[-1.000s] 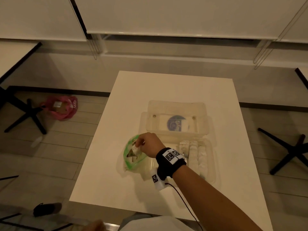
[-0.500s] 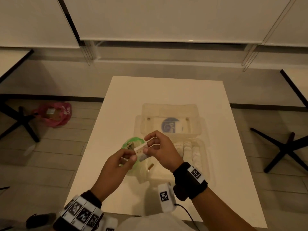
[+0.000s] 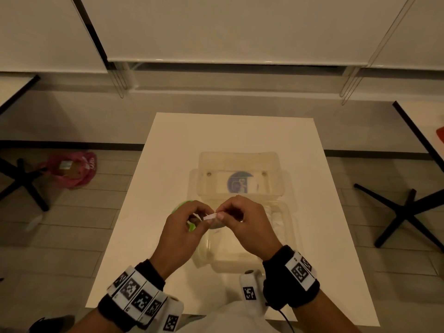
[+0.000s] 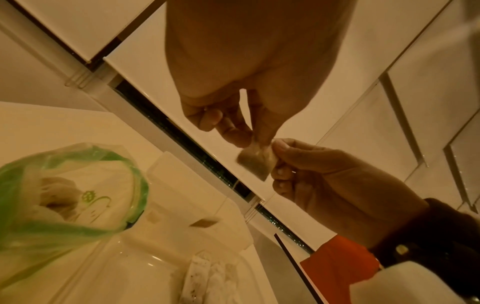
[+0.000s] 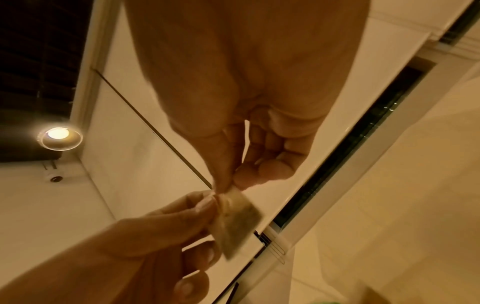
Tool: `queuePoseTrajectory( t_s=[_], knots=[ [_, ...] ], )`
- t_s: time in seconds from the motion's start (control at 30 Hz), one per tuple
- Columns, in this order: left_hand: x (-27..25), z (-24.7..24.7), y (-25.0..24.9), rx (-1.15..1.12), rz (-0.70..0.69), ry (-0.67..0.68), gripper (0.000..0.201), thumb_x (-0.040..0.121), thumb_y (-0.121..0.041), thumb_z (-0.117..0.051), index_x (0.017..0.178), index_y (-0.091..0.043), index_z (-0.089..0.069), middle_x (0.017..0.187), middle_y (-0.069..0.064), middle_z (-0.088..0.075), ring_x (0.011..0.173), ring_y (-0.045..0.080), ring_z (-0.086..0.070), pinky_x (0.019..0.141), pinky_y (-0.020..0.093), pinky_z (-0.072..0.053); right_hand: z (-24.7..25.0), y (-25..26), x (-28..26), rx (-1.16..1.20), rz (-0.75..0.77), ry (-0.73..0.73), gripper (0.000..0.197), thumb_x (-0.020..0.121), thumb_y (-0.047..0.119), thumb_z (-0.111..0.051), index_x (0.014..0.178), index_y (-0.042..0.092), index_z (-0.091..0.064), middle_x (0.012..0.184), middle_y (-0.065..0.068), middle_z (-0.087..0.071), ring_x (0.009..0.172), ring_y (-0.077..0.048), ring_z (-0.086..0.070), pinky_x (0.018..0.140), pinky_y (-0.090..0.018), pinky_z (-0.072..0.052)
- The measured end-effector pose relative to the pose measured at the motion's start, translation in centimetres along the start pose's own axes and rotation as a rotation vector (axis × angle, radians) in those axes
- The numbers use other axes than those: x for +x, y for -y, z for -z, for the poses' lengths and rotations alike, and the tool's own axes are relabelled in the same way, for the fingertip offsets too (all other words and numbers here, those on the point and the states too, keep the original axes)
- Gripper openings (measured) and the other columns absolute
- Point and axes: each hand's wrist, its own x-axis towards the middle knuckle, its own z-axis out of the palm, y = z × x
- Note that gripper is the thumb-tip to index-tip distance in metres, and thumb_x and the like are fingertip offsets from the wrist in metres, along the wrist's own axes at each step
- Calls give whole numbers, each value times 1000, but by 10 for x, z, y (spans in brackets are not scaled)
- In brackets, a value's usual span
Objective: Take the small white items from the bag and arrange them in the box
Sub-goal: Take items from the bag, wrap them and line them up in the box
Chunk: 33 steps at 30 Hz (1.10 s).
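A small white sachet (image 4: 255, 162) is pinched at its top edge between thumb and forefinger of both the left hand (image 3: 182, 234) and the right hand (image 3: 242, 227), held in the air above the table (image 3: 168, 164). It is seen as flat, squarish and thin, pale and slightly translucent, with darker contents showing through its lower part. Below and left of the pinch, the green-rimmed bag (image 4: 67, 197) is seen gaping, with more pale items inside. Below and right of it, white items (image 4: 207, 281) are lined up in the clear box (image 3: 288, 227).
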Motion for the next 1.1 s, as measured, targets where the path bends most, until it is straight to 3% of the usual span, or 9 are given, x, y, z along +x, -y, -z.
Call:
queuePoseTrajectory(
  t_s=[0.1,0.2,0.3,0.37,0.47,0.63,0.7,0.87,1.1],
  knots=[
    [3,-3,-3,2,1,-35,7,91,-20,-70,90,-27,-69,90,-11,-69,82,15,-64,75,35,-53,3,4,-2,26,8,-5,9,86,14,-72,92,20,-70,81,3,-67,71,-9,-61,66,-20,-49],
    [8,-6,-6,-39,50,-38,14,93,-13,-68,88,-26,-70,83,-9,-70,73,14,-64,70,32,-54,9,5,-2,12,22,5,29,81,16,-77,106,28,-67,90,5,-65,74,-10,-60,65,-25,-50],
    [12,-7,-14,-114,80,6,12,95,-14,-66,86,-19,-72,76,-4,-68,64,16,-64,65,23,-51,12,4,-1,12,37,-23,17,85,15,-73,97,26,-71,85,6,-68,77,-10,-62,70,-35,-52],
    [13,-8,-17,-113,85,37,14,96,-15,-64,85,-15,-72,70,-6,-66,59,12,-62,63,22,-48,12,3,0,48,12,-66,8,89,15,-68,89,22,-72,82,6,-70,79,-14,-65,76,-41,-54],
    [14,-8,-17,-121,104,48,16,97,-18,-63,84,-13,-72,65,-11,-63,59,10,-59,65,24,-45,13,3,0,80,-17,-79,11,94,18,-64,85,18,-71,81,4,-70,80,-19,-65,79,-45,-54],
    [13,-8,-14,-26,90,49,6,85,-23,-77,83,-25,-72,80,-9,-69,66,11,-62,65,29,-48,17,4,-3,135,-2,-112,11,92,11,-66,84,18,-70,86,2,-69,84,-18,-65,77,-29,-53],
    [14,-8,-15,-47,112,54,8,81,-21,-78,82,-24,-70,79,-9,-69,65,9,-60,64,28,-47,18,3,-3,135,3,-143,12,92,12,-66,83,20,-70,85,2,-68,83,-17,-63,75,-29,-52],
    [16,-8,-22,-163,99,25,7,91,-19,-71,84,-20,-70,70,-13,-65,62,8,-55,62,22,-43,19,3,-2,162,-28,-125,8,92,12,-66,85,16,-70,84,-1,-68,72,-17,-60,68,-32,-52],
    [16,-8,-18,-54,76,41,13,88,-16,-74,82,-25,-69,71,-14,-66,61,5,-58,62,22,-46,20,9,-3,175,-6,-119,8,90,13,-69,84,18,-69,82,0,-66,73,-18,-59,70,-34,-51]
  ],
)
